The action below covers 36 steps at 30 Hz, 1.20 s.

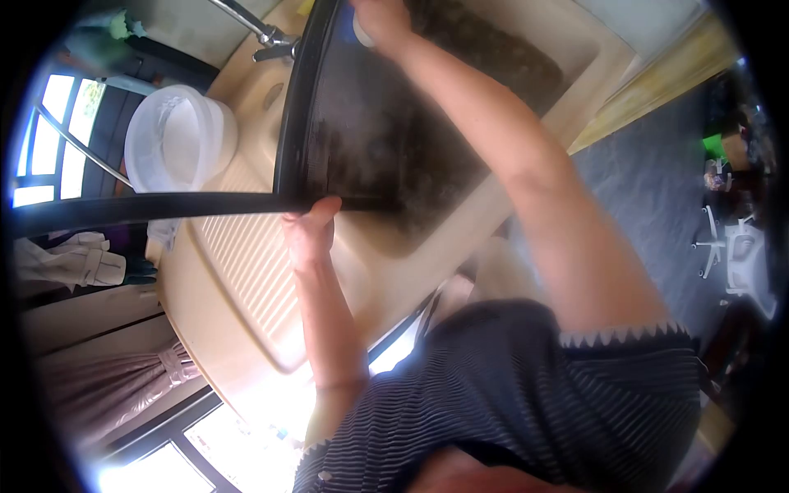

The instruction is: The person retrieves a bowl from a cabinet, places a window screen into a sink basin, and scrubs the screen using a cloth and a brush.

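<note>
A black-framed panel (pixel 297 123), which looks like a window screen, stands over the beige sink (pixel 567 90), one dark bar running off to the left. My left hand (pixel 311 234) is closed around the frame near its lower corner, thumb on top. At the top edge of the view, my right hand (pixel 385 23) is closed on a small blue-and-white object (pixel 362 33) against the dark panel surface. The image cuts off part of that hand, and the object's kind cannot be made out. Dark, murky patches show behind and through the panel.
A ribbed beige drainboard (pixel 246 255) adjoins the sink on the left. Behind it are a translucent plastic tub (pixel 168 140) and a metal faucet (pixel 263 33). A white chair (pixel 746 255) stands on the grey floor at right. A curtain (pixel 123 386) hangs at lower left.
</note>
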{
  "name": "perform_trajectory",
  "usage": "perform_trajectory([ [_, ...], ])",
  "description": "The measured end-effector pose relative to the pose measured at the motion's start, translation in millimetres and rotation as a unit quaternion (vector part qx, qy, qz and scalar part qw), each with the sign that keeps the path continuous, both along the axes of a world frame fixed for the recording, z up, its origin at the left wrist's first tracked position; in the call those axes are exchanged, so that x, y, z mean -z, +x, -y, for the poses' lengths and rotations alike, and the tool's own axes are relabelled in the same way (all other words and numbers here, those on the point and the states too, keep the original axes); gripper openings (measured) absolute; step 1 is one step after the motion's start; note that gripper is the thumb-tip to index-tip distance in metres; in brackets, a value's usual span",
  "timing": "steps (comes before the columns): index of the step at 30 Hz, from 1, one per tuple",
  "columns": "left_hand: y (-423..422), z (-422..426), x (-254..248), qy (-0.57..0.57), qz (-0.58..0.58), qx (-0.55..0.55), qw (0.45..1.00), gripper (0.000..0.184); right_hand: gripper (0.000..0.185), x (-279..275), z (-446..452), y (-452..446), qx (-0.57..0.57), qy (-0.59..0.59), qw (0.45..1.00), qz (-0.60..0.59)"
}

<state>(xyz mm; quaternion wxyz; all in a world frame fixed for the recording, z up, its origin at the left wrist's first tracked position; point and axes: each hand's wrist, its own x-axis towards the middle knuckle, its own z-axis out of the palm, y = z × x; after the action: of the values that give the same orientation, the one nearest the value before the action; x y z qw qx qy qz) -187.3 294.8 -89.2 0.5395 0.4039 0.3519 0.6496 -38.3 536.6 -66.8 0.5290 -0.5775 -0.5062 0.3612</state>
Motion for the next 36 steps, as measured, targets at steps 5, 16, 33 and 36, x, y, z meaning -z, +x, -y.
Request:
perform_trajectory([
  [5, -1, -1, -1, -0.016, 0.007, 0.014, 1.0, 0.062, 0.078, 28, 145, -22, -0.161, -0.041, 0.98, -0.11],
  [16, -3, -5, 0, 0.017, 0.043, 0.047, 0.998, 0.061, 0.075, 51, 102, -28, -0.033, -0.015, 0.996, -0.083],
  [33, 12, 13, -29, -0.036, -0.097, 0.016, 0.995, 0.062, 0.046, -11, 125, 70, -0.201, -0.115, 0.931, -0.281],
  [36, 16, 13, -36, -0.016, -0.105, 0.03, 0.994, 0.072, 0.038, -45, 122, 85, -0.262, -0.071, 0.919, -0.285],
])
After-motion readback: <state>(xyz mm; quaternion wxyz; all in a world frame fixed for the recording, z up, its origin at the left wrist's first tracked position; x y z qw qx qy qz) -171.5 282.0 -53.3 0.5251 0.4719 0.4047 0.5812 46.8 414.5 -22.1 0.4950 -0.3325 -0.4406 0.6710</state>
